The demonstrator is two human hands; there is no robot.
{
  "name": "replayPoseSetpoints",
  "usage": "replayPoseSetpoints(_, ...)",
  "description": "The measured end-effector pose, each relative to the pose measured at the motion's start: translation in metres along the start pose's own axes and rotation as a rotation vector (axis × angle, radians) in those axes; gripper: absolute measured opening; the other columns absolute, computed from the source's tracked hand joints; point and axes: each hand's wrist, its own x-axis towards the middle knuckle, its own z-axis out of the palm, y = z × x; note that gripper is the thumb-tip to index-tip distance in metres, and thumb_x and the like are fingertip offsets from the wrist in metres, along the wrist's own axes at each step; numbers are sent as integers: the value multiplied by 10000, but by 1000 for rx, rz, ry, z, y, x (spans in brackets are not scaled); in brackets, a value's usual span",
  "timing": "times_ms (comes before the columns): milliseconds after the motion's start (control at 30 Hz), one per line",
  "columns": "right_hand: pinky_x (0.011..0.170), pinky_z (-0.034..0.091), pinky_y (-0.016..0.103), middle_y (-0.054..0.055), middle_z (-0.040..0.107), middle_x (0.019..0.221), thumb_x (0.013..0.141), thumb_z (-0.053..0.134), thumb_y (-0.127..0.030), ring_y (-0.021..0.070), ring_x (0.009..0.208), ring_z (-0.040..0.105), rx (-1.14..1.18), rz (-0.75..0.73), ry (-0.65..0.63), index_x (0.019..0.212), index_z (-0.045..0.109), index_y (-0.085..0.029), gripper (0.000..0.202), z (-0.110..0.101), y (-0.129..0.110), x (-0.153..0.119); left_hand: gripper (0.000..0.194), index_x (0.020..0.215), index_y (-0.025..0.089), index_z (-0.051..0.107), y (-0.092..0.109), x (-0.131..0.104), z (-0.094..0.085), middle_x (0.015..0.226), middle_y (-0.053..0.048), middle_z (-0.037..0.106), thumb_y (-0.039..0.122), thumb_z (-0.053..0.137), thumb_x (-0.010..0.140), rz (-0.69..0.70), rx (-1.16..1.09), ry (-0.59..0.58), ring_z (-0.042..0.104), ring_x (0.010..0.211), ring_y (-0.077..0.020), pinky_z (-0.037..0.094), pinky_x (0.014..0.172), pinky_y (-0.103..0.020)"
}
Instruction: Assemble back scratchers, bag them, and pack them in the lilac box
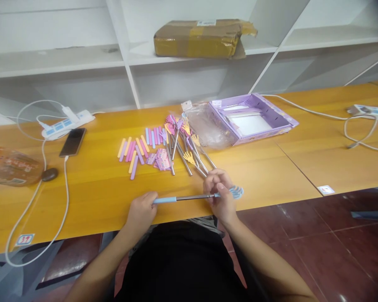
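A back scratcher point(192, 197) with a blue grip, a metal rod and a blue hand-shaped head lies level between my hands, over the table's front edge. My left hand point(141, 212) is closed round the end of the blue grip. Close to the blue head, my right hand point(222, 197) has its fingers curled round the rod. Beyond it, several metal rods with pink, purple and yellow hand-shaped heads point(189, 157) lie in a loose heap. Left of the heap are coloured grip sleeves point(135, 153) in rows and a pile of small printed cards point(163, 160).
A purple display box point(261, 136) and crumpled clear plastic point(209, 130) lie behind the heap. To the left are a phone point(72, 142) on a cable, a power strip point(67, 125) and an orange-wrapped package point(11, 165). A cardboard box point(195, 42) rests on the shelf.
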Motion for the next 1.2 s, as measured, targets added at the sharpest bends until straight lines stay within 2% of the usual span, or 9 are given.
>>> replayPoseSetpoints(100,380,113,239,-101,383,694,1013,697,-614,75,436,128,54,57,65,1078,585,-295,345,1,2,1,230,719,234,490,-2,0,0,666,4,553,40,496,843,-24,22,8,532,627,-178,355,642,-287)
replayPoseSetpoints(333,428,157,235,-74,374,675,1049,674,-646,69,476,159,82,110,-55,828,610,-233,472,-2,2,1,217,718,236,475,-1,1,0,633,18,509,48,491,827,11,23,-7,490,586,-171,320,625,-298)
replayPoseSetpoints(533,432,253,254,-41,475,721,1051,651,-661,92,488,270,19,90,-98,847,653,-234,473,3,4,-1,220,696,237,459,-1,0,-1,608,22,470,49,498,803,1,17,-34,456,578,-170,302,621,-301)
replayPoseSetpoints(833,479,280,280,-72,350,626,1102,506,-711,129,504,297,-15,146,-209,893,646,-244,530,19,19,-12,218,665,229,446,1,0,-3,605,23,455,54,499,784,-62,-7,-52,429,582,-161,296,618,-298)
replayPoseSetpoints(1200,523,252,306,-53,367,677,1143,429,-684,149,555,309,-49,194,-276,951,638,-246,521,25,31,-19,231,658,231,432,2,-1,-2,607,24,443,41,510,763,-65,-15,-35,430,582,-167,293,621,-301)
